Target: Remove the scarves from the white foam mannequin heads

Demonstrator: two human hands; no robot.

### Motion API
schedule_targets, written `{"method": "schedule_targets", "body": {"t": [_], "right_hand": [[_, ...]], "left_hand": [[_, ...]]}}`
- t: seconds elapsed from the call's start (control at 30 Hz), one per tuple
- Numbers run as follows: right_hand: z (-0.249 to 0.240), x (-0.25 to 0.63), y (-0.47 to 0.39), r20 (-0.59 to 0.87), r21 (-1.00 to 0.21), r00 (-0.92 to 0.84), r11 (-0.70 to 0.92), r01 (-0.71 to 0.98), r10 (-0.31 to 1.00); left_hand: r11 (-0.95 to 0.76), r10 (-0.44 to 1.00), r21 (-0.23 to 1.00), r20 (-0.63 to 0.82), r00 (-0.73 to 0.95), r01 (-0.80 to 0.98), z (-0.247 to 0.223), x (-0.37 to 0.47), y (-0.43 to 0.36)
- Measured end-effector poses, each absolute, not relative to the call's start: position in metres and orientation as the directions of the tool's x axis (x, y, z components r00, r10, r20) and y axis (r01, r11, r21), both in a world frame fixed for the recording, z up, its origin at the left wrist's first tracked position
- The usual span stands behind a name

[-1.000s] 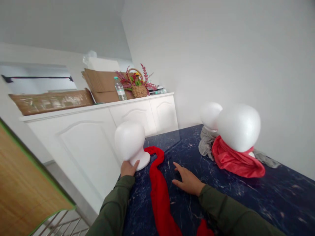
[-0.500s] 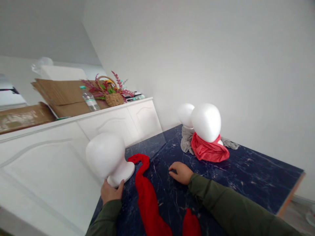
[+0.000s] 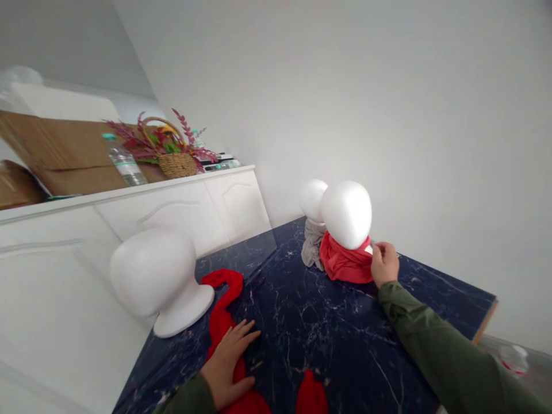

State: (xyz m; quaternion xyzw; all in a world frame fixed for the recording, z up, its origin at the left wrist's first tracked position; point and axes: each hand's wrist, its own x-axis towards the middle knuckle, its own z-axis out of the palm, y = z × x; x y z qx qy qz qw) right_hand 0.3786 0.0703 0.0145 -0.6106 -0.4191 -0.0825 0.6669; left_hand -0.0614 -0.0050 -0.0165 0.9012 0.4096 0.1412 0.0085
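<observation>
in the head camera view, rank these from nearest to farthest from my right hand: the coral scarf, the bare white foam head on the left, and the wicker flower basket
From the right hand:
1. Coral-red scarf wrapped round the near foam head's neck, touching the fingers.
2. Bare white foam mannequin head, across the table to the left.
3. Woven wicker flower basket, up on the white cabinet, far left.

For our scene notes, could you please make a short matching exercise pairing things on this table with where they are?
Things:
1. left hand
2. right hand
3. bare foam head
4. grey scarf

Places:
A. at the coral scarf on the nearer far head
B. flat on the red scarf
C. under the farthest head
D. at the table's left edge

Pairs: 1-B, 2-A, 3-D, 4-C
</observation>
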Motion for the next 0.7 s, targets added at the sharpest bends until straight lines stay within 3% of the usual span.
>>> {"method": "schedule_targets", "body": {"t": [0.07, 0.23, 0.4, 0.7], "right_hand": [[0.009, 0.399, 0.083, 0.554, -0.822, 0.749, 0.094, 0.562, 0.363], [-0.007, 0.419, 0.107, 0.274, -0.888, 0.74, -0.133, 0.439, 0.615], [-0.011, 0.408, 0.11, 0.218, -0.886, 0.662, -0.139, 0.442, 0.717], [-0.012, 0.402, 0.105, 0.215, -0.939, 0.688, -0.048, 0.341, 0.693]], "left_hand": [[-0.64, 0.762, 0.143, 0.246, 0.599, 0.755, -0.014, -0.08, 0.006], [-0.559, 0.826, 0.23, 0.244, 0.509, 0.797, -0.012, -0.105, 0.023], [-0.544, 0.831, 0.264, 0.299, 0.468, 0.797, -0.017, -0.103, 0.024], [-0.513, 0.842, 0.293, 0.353, 0.407, 0.807, -0.023, -0.1, 0.026]]}}
